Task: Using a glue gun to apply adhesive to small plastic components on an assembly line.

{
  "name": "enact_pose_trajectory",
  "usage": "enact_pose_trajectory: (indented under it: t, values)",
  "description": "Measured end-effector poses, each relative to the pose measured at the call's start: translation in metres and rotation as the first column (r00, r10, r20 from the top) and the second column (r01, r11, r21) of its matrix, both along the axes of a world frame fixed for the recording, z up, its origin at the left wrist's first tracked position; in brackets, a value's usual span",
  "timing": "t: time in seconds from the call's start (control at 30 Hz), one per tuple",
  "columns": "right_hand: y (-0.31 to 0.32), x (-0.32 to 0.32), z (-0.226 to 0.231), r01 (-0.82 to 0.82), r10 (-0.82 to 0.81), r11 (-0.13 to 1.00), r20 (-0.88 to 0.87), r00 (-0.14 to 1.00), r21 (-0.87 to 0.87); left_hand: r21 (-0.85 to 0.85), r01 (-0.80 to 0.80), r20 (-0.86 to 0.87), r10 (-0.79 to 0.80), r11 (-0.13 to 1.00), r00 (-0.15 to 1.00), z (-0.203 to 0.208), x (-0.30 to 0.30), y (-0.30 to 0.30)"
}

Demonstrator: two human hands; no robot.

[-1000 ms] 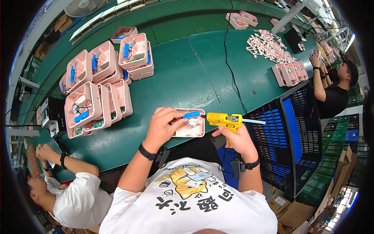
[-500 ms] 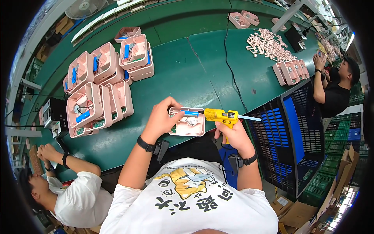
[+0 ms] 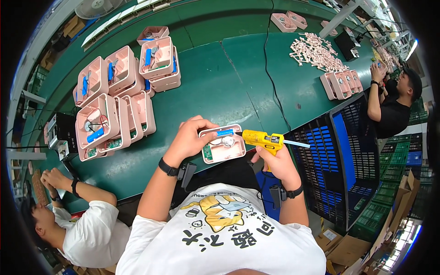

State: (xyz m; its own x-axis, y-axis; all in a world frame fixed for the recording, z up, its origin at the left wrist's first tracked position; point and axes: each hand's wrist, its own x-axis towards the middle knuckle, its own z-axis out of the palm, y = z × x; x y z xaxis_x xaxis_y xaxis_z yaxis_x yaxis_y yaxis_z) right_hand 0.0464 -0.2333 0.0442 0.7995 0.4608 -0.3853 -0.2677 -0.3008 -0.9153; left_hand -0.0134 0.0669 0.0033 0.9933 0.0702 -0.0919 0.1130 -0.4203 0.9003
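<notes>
A pink plastic housing (image 3: pixel 236 156) lies at the near edge of the green table, its open side up. Inside it are a blue cylindrical battery (image 3: pixel 225 133), a round whitish part with wires (image 3: pixel 228 141) and a green circuit board (image 3: pixel 207 151). My left hand (image 3: pixel 193 137) grips the housing's left upper side, with the thumb against the battery's left end. A yellow hot glue gun (image 3: pixel 262 139) is in my right hand (image 3: pixel 276 161), fingers wrapped round its handle. Its dark nozzle points left at the battery's right end, and a pale glue stick (image 3: pixel 297 143) protrudes from its back.
Stacked pink housings (image 3: pixel 120 68) stand at the left. Far right on the table (image 3: pixel 206 82) are a heap of small pink parts (image 3: pixel 316 51) and more housings (image 3: pixel 341 85). A black cable (image 3: pixel 270 68) crosses the table. Black crates (image 3: pixel 321 169) stand at my right; co-workers sit at both sides.
The near side of the housing has tilted and shifted slightly, showing more of its circuit board. The glue gun has turned a little, its nozzle now lower, at the battery's right end.
</notes>
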Motion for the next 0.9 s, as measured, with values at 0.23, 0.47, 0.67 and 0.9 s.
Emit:
enact_pose_trajectory:
  t: [0.23,0.47,0.67,0.9]
  values:
    - [-0.004,0.007,-0.001,-0.086,0.082,0.996,-0.118,0.990,-0.027,0.159,-0.055,0.107,0.038,0.986,0.994,-0.003,-0.005,-0.010]
    - [0.001,-0.003,0.015,-0.072,0.075,0.989,0.024,0.997,-0.129,0.213,-0.091,0.062,0.080,0.973,0.995,-0.005,-0.009,-0.017]
    - [0.021,-0.007,0.016,-0.095,0.095,0.996,0.016,0.995,-0.002,0.232,-0.069,0.208,0.020,0.970,0.978,-0.009,-0.018,-0.015]
    - [0.042,-0.010,0.006,-0.265,0.265,0.964,0.004,0.964,-0.008,0.265,-0.039,0.251,-0.030,0.964,0.968,-0.002,-0.023,-0.015]
